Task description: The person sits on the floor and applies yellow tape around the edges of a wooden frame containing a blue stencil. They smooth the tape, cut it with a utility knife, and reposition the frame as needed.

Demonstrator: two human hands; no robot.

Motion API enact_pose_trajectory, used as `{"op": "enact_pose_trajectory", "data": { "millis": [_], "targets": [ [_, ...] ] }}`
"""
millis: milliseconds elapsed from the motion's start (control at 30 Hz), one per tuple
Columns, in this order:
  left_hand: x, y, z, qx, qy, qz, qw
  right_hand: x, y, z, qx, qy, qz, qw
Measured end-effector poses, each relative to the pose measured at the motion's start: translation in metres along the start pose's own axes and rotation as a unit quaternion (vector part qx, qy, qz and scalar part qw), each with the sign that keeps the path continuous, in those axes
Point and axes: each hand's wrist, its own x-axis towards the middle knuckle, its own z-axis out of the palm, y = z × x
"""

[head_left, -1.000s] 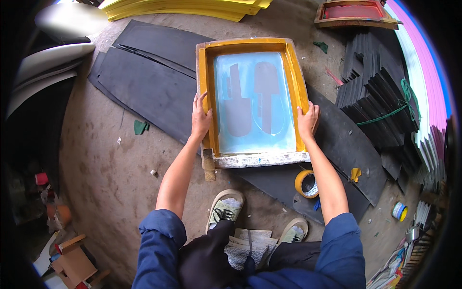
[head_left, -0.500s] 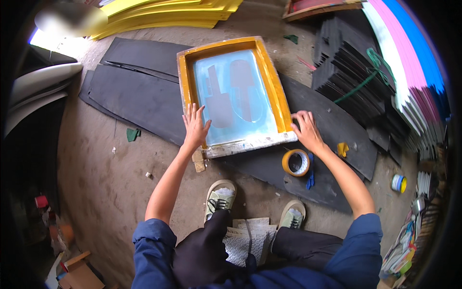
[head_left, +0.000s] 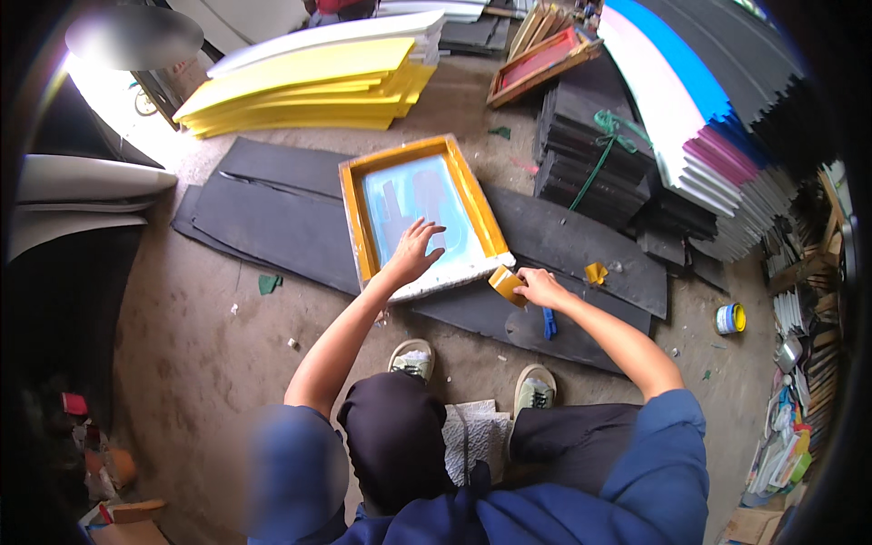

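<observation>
A silk-screen frame [head_left: 479,207] with orange-brown inner sides and pale blue mesh lies on black foam sheets [head_left: 282,213]. Grey shapes show in the mesh, partly covered by my hand. My left hand [head_left: 414,254] is over the near part of the mesh, its fingers spread and holding nothing; whether it touches the mesh I cannot tell. By the frame's near right corner, my right hand [head_left: 543,289] grips a roll of brown tape [head_left: 505,285], tilted up on its edge. A blue strip [head_left: 549,323] rests on the foam just below that hand.
Yellow foam sheets [head_left: 300,91] are stacked at the far left. Tied black foam [head_left: 590,150] and white, pink and blue sheets [head_left: 654,82] stand at the right. A small tin [head_left: 730,318] sits on the floor at right. A red-meshed frame [head_left: 543,65] leans farther back.
My right hand has left the frame's corner and taken hold of the tape roll, lifting it onto its edge. My left hand has moved from the frame's left side to over the mesh.
</observation>
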Motion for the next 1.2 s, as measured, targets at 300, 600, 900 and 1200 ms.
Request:
{"op": "enact_pose_trajectory", "data": {
  "millis": [300, 600, 900, 1200],
  "targets": [
    [-0.012, 0.180, -0.142, -0.078, -0.049, 0.208, 0.974, -0.089, -0.131, -0.175, 0.350, -0.076, -0.166, 0.919],
    [-0.041, 0.188, -0.176, -0.187, 0.088, 0.094, 0.974, -0.098, -0.148, -0.183, 0.290, 0.161, -0.325, 0.886],
    [-0.068, 0.163, -0.147, -0.433, 0.092, 0.061, 0.895, -0.088, -0.176, -0.150, 0.276, 0.187, -0.260, 0.906],
    [-0.060, 0.157, -0.131, -0.122, 0.128, 0.120, 0.977, -0.070, -0.158, -0.132, 0.160, 0.199, -0.257, 0.932]
  ]
}}
